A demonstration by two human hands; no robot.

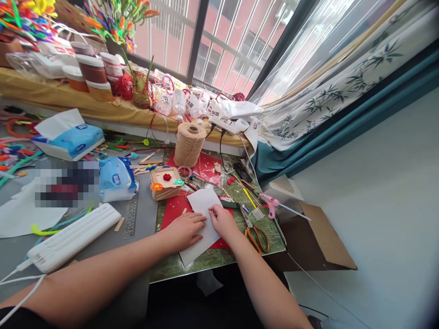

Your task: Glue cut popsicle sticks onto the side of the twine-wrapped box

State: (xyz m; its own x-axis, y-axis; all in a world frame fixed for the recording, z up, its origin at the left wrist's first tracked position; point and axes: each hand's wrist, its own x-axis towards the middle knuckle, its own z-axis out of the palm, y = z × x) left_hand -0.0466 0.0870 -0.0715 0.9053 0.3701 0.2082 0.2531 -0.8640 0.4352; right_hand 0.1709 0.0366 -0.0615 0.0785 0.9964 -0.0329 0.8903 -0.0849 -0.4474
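A white sheet of paper point(205, 199) lies at a slant on the desk, partly over a red sheet point(173, 211). My left hand point(185, 232) rests flat on the paper with its fingers stretched out. On the paper's right side my right hand point(222, 222) is closed, thumb and fingers pinched together; what they hold, if anything, is hidden. Just behind the paper stands a small wooden-stick box point(167, 192) with red, orange and blue flowers on it. Orange-handled scissors point(256, 238) lie right of my right hand.
A twine spool point(190, 145) stands behind the box. At the right edge is a pink glue gun point(270, 204) with a glue stick in it. A white power strip point(73, 237), a ruler point(130, 217) and tissue packs point(117, 179) lie left. An open cardboard box point(325, 237) stands beside the desk.
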